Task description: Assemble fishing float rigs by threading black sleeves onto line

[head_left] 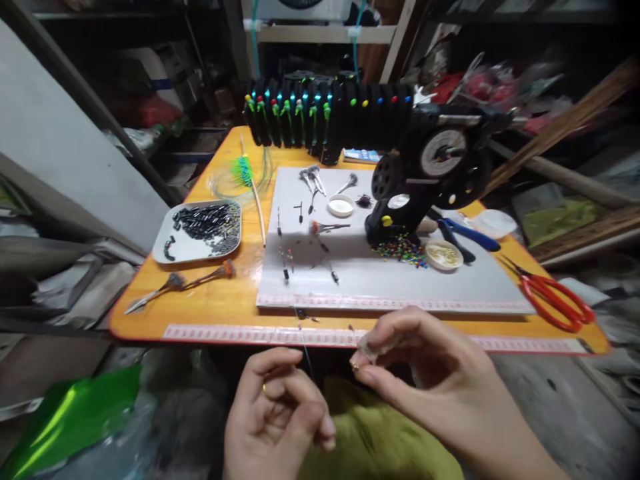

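Note:
My left hand (280, 413) is palm up, its fingers curled toward the thumb. A thin dark line (308, 360) runs from the table's front edge down to these fingers, where its end is hidden. To the right, my right hand (425, 373) pinches a tiny gold-coloured piece (355, 367) between thumb and finger; its exact kind is too small to tell. Something whitish and wrinkled, like tape, wraps the fingertip (370, 348). Both hands are apart, in front of the table edge. Small dark pieces (301, 313) lie near the line on the edge.
A grey board (400, 287) bears small rigs, a dish of gold-coloured bits (444, 257), loose coloured beads (403, 250) and a black spool stand (390, 133). Red-handled scissors (555, 300) lie right, blue-handled pliers (470, 235) behind. A white tray (163, 250) of dark pieces stands left.

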